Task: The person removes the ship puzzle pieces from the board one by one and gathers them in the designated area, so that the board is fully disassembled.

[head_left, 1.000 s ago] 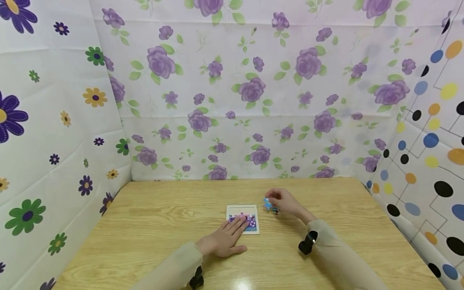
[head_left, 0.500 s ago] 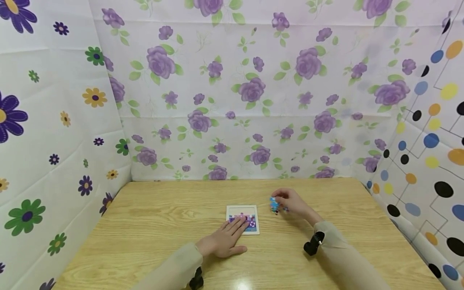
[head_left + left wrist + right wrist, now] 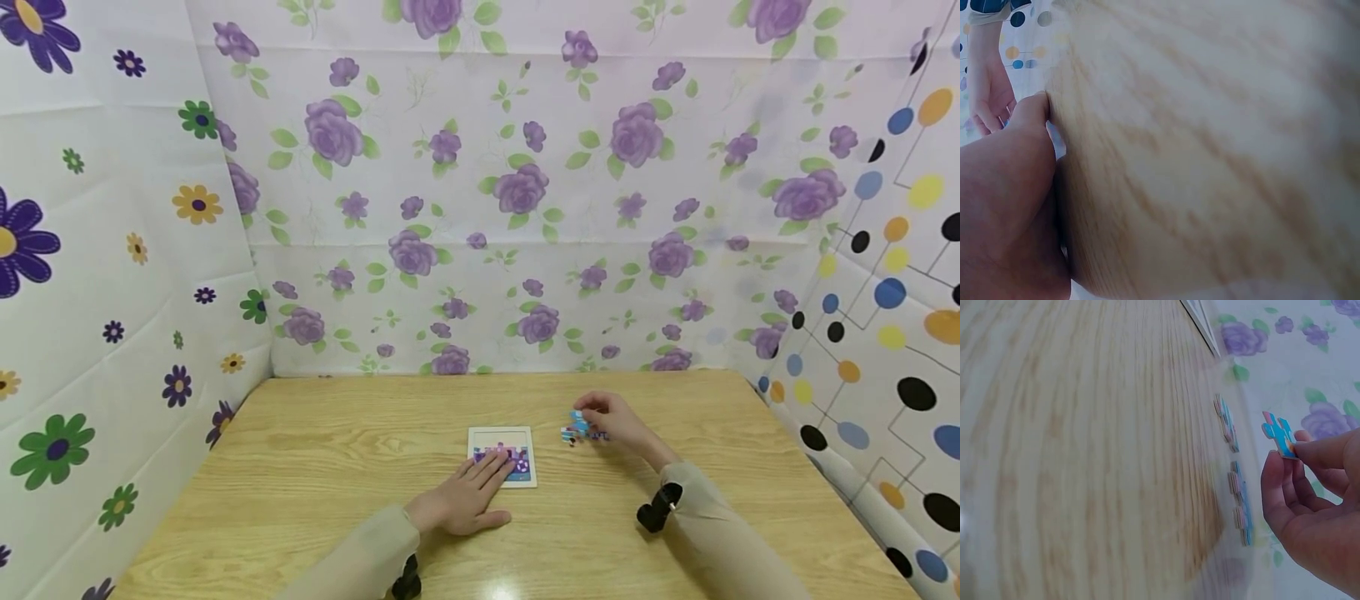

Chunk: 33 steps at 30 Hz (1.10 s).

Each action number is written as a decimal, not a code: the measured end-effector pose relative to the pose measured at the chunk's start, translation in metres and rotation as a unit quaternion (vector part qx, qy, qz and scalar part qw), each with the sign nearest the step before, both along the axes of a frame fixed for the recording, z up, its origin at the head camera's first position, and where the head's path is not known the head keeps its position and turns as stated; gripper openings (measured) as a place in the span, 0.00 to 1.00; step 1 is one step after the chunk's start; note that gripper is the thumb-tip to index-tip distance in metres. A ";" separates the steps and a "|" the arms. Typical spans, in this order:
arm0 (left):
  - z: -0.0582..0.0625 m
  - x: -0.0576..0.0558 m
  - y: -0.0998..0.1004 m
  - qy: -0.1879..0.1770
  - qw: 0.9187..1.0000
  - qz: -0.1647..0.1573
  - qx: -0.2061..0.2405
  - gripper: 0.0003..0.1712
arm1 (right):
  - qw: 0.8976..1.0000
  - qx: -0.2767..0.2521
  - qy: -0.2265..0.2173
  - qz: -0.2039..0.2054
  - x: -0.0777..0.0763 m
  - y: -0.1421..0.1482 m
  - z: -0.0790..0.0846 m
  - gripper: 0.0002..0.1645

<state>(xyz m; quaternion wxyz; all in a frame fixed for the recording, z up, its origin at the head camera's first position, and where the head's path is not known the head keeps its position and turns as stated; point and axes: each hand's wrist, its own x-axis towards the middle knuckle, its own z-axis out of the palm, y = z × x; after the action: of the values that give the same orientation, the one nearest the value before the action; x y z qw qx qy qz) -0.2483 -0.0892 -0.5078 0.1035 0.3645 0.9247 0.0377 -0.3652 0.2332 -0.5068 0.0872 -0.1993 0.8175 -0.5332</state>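
Observation:
My left hand (image 3: 468, 500) lies flat with straight fingers over the lower part of a white-framed jigsaw puzzle (image 3: 532, 454). Purple and pink joined pieces (image 3: 521, 463) show beside the fingertips, while the upper part of the tray is pale and bare. Between thumb and fingers, my right hand (image 3: 615, 421) pinches a blue jigsaw piece (image 3: 1280, 434), which the right wrist view shows held up off the table. Just below that hand lie several loose jigsaw pieces (image 3: 570, 437), seen edge-on as two groups in the right wrist view. The left wrist view shows mostly my left thumb side (image 3: 1004, 206).
The wooden table (image 3: 337, 450) runs back to a flowered cloth wall (image 3: 480, 208). Patterned cloths also stand at the left (image 3: 135, 292) and right (image 3: 892, 333). A dark wrist camera (image 3: 658, 507) sits on the right sleeve.
My right hand has moved to the right, away from the puzzle frame, with a blue piece in its fingers. More of the loose pieces show beneath it. The left hand has stayed in place.

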 end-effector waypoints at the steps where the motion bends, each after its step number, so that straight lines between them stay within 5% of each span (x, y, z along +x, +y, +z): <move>1: 0.000 0.000 0.000 -0.001 1.000 0.000 -0.001 0.44 | 1.000 0.003 0.000 -0.001 0.000 0.002 0.000 0.16; 18: 0.003 0.003 0.000 -0.006 1.000 0.000 0.008 0.44 | 0.999 0.001 -0.031 -0.040 0.000 0.027 -0.006 0.16; 33: -0.021 -0.006 -0.005 0.014 0.999 -0.006 0.045 0.45 | 0.997 0.014 -0.028 -0.067 0.001 0.045 -0.007 0.16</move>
<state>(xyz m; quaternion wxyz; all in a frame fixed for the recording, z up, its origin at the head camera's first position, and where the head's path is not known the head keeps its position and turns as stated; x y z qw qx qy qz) -0.2543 -0.0940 -0.5291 0.0745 0.3752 0.9211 0.0733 -0.3640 0.2782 -0.5142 0.0771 -0.1282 0.8334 -0.5321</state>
